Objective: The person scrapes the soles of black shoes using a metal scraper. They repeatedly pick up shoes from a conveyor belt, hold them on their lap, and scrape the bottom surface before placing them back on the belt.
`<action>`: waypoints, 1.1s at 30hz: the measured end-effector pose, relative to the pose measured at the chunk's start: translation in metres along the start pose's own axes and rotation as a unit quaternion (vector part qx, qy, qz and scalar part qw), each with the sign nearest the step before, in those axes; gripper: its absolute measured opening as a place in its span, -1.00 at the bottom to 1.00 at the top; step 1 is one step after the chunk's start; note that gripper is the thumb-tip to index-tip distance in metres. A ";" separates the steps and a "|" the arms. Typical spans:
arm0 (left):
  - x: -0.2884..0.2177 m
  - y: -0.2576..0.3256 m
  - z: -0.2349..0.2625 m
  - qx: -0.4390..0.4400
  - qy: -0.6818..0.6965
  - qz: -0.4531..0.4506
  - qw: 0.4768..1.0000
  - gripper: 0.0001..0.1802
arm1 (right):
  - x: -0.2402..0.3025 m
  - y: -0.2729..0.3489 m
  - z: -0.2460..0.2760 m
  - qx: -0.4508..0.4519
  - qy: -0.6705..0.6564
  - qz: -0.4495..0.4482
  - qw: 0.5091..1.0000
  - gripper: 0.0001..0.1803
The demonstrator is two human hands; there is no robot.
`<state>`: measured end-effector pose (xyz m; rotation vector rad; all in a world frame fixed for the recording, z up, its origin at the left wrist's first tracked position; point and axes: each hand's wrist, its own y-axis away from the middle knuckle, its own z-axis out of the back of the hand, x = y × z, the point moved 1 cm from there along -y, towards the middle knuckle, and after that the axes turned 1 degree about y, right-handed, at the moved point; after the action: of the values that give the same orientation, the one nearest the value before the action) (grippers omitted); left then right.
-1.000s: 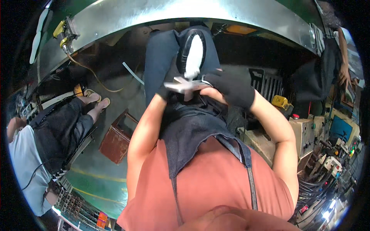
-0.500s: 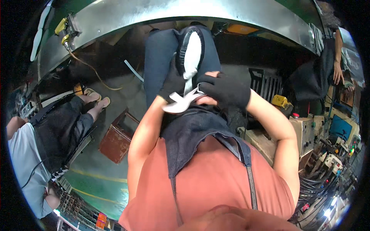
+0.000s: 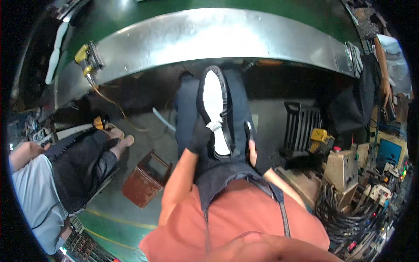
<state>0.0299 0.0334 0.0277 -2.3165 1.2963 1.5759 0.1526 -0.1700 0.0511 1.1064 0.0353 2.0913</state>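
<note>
A black shoe upper point(image 3: 225, 89) rests sole-side up over my thighs, its edges folded around a white insole point(image 3: 212, 94). A white strip point(image 3: 214, 126) crosses the insole at its narrow middle. My left hand point(image 3: 201, 136), in a black fingerless glove, is closed around the left side of the shoe. To the right of the shoe, my right hand point(image 3: 253, 155) is closed on a slim dark tool with a shiny tip point(image 3: 248, 127), pointing away from me. Its exact kind does not show, and most of that hand blends into the dark background.
A metal-edged bench point(image 3: 183, 41) curves ahead, with a yellow corded tool point(image 3: 89, 59) at its left. A brown stool point(image 3: 142, 185) and a seated person point(image 3: 65, 170) are at left. A black slatted crate point(image 3: 301, 129) and a control box point(image 3: 342, 170) stand at right.
The white flap at the heel end, raised between my hands before, now lies along the shoe. My right hand has drawn back from the shoe and now shows a slim tool.
</note>
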 end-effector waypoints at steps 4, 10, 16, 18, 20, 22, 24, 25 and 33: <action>-0.054 -0.097 -0.005 -0.032 -0.069 -0.149 0.986 -0.62 | -0.037 -0.019 -0.020 0.039 0.004 -0.038 0.999 -0.42; -0.179 -0.218 -0.058 0.010 -0.364 -0.371 0.854 -0.39 | -0.011 -0.094 -0.005 0.173 0.020 -0.111 0.978 -0.30; -0.228 -0.275 -0.002 0.258 -0.706 -0.342 0.564 -0.55 | 0.003 -0.168 0.017 0.218 0.024 -0.151 0.964 -0.28; -0.299 -0.315 0.012 0.122 -0.710 -0.353 0.596 -0.41 | 0.009 -0.178 0.020 0.207 0.024 -0.137 0.968 -0.27; -0.366 -0.374 0.068 -0.054 -0.741 -0.397 0.538 -0.31 | 0.016 -0.189 0.018 0.203 0.028 -0.134 0.969 -0.29; -0.401 -0.431 0.164 -0.169 -0.779 -0.384 0.466 -0.23 | -0.002 -0.196 0.002 0.225 0.032 -0.123 0.966 -0.31; -0.427 -0.461 0.166 -0.130 -0.795 -0.208 0.555 -0.14 | -0.034 -0.196 -0.015 0.201 0.032 -0.123 0.971 -0.31; -0.425 -0.472 0.157 -0.120 -0.810 -0.076 0.569 -0.10 | -0.047 -0.205 -0.022 0.209 0.043 -0.123 0.969 -0.29; -0.324 -0.358 0.062 0.081 -0.428 -0.517 0.737 -0.01 | 0.010 -0.348 -0.011 0.260 0.144 0.058 0.953 -0.33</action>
<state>0.1781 0.4890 0.1146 -1.3146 -0.1174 1.5538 0.3524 0.0880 -0.0710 1.1023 0.7135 2.4082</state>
